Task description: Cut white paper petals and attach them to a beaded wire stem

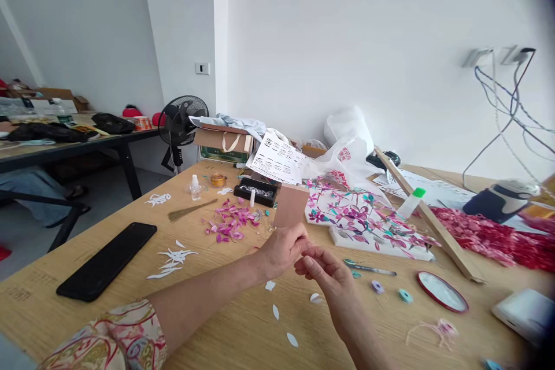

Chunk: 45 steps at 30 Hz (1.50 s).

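Over the middle of the wooden table, my left hand (282, 251) is closed in a pinch. My right hand (328, 273) meets it, thumb and fingers pressed together at the fingertips. Whatever lies between them is too small or hidden to make out. White leaf-shaped pieces (276, 312) lie below the hands. Just beyond them stands a brown board (291, 206), beside a pile of pink-purple petals (232, 221). Right of it, pink and teal flower sprays (373, 214) rest on white foam (381, 245). Tweezers (370, 267) and small thread spools (405, 295) are near my right hand.
A black phone (107, 260) and white paper strips (173, 260) lie at left. Thin wires (191, 210), a clear bottle (195, 188) and a black tray (255, 192) sit farther back. At right are a wooden bar (427, 217), a red-rimmed round dish (442, 292) and red-pink material (481, 237).
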Each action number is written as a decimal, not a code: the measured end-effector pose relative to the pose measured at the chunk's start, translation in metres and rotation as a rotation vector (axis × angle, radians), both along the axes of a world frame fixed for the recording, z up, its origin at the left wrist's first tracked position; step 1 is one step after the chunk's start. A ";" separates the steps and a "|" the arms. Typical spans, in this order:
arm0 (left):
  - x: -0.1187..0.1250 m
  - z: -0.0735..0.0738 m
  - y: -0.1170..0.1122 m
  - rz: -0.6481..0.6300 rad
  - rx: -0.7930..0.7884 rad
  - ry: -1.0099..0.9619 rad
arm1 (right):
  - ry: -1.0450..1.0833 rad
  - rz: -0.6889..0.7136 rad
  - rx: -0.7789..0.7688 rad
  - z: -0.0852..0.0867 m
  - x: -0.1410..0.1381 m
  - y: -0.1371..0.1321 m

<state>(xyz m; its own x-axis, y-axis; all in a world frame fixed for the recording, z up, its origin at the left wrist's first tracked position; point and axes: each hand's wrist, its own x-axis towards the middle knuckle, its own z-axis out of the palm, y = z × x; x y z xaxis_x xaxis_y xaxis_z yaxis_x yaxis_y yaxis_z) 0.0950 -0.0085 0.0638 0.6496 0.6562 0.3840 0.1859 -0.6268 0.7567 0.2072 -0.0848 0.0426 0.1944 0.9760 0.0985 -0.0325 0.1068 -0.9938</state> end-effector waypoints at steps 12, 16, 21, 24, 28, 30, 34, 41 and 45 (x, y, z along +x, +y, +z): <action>-0.001 0.006 -0.002 0.053 0.004 -0.061 | 0.084 0.069 -0.108 0.004 -0.008 0.002; -0.002 0.006 0.001 -0.016 -0.147 -0.114 | 0.081 0.075 -0.187 0.013 -0.002 0.004; -0.013 0.014 0.008 -0.182 -0.435 -0.289 | 0.133 0.216 -0.267 0.026 0.010 0.005; -0.021 0.017 0.011 -0.292 -0.573 -0.302 | 0.211 0.324 -0.265 0.026 0.013 0.007; -0.022 0.010 0.011 -0.340 -0.715 -0.353 | 0.357 0.415 -0.248 0.019 0.015 0.008; -0.019 0.007 0.008 -0.337 -0.737 -0.386 | 0.421 0.444 -0.242 0.015 0.017 0.008; -0.013 0.004 0.003 -0.326 -0.730 -0.426 | 0.501 0.474 -0.233 0.011 0.019 0.006; -0.013 0.002 -0.001 -0.301 -0.693 -0.464 | 0.571 0.519 -0.254 0.008 0.016 0.002; -0.015 -0.001 0.001 -0.294 -0.697 -0.478 | 0.580 0.536 -0.274 0.006 0.013 0.000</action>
<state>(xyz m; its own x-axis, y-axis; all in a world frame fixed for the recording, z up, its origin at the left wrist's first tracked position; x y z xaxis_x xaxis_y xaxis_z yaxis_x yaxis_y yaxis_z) 0.0801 -0.0079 0.0632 0.7009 0.6740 0.2332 -0.3425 0.0312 0.9390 0.2206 -0.0844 0.0481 -0.3563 0.9256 -0.1280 -0.5249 -0.3116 -0.7921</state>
